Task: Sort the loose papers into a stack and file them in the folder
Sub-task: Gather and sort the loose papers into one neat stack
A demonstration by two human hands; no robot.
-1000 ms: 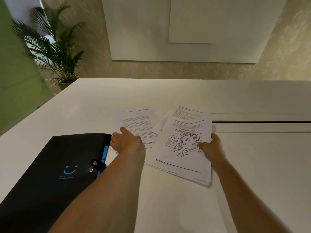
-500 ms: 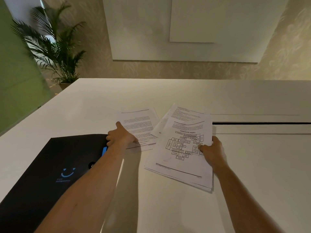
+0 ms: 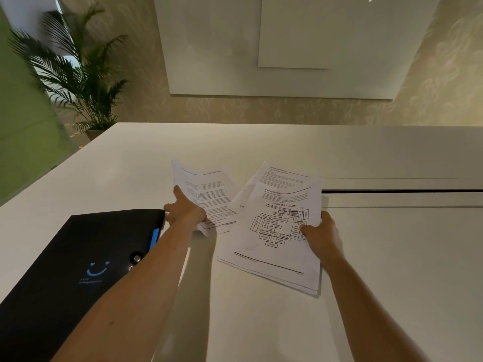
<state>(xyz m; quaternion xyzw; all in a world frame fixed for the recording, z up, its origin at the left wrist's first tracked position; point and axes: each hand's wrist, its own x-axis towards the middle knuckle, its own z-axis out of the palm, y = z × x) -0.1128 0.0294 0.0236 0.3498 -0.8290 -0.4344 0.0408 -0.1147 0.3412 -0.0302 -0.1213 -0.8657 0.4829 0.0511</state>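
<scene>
On the white table [image 3: 261, 322] lies a black folder [image 3: 78, 262] with a blue smiley, at the left front. My left hand [image 3: 184, 211] grips the near left edge of a small set of printed pages [image 3: 206, 192], whose left side is lifted and curled off the table. To the right, a thicker stack of papers [image 3: 274, 239] with a workflow diagram on top lies fanned. My right hand [image 3: 320, 231] pinches its right edge, thumb on top.
A dark slot [image 3: 402, 191] runs across the table to the right of the papers. A potted palm [image 3: 81, 82] stands beyond the table's far left corner, by a green panel [image 3: 23, 121].
My left hand has taken hold of the left pages and raised their left side, which now curls up. The right hand and its stack have barely moved.
</scene>
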